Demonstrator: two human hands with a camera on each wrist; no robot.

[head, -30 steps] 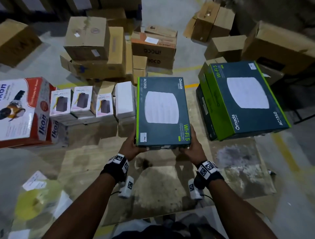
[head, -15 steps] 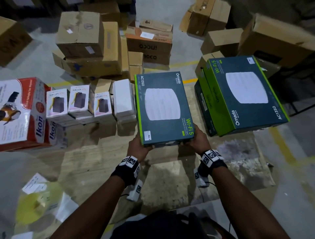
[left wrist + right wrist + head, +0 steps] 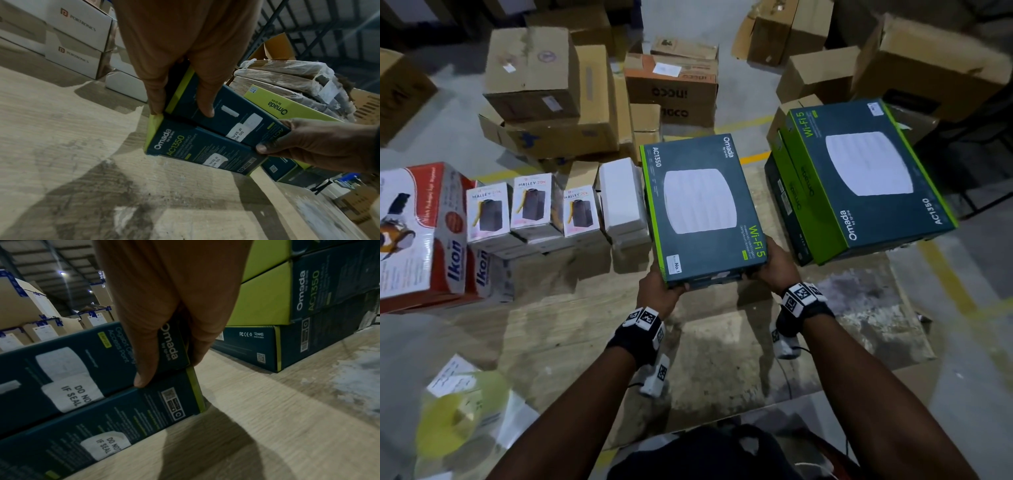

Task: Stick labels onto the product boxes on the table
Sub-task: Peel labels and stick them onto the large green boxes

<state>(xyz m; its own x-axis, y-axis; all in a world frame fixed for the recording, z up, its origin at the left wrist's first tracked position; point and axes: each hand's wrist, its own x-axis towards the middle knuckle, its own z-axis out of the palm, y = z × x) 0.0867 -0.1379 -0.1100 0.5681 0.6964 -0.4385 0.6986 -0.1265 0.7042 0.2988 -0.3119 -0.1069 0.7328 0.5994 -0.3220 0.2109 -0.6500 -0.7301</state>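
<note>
1. Omada box (image 3: pixel 702 205), dark teal with a green edge, sits on top of a second identical box (image 3: pixel 201 154); both are held at their near end, over the middle of the desk (image 3: pixel 571 318).
2. Left hand (image 3: pixel 659 291) grips the near left corner of the top box; in the left wrist view its fingers (image 3: pixel 205 104) curl over the end face and the thumb lies along the green side.
3. Right hand (image 3: pixel 774 263) grips the near right corner; its fingers (image 3: pixel 144 369) reach down the end face to the seam between the two boxes.
4. A small white "No.1" label (image 3: pixel 675 264) is stuck on the top face at the near left corner.
5. Whether the lower box rests on the desk or is lifted clear cannot be told; its far end is hidden.
6. Stack of further Omada boxes (image 3: pixel 859 185) stands to the right, apart from the held pair.
7. Halley boxes (image 3: pixel 534 209) and white boxes (image 3: pixel 621 202) stand in a row just to the left.
8. Red Ikon box (image 3: pixel 417 229) at far left.
</note>
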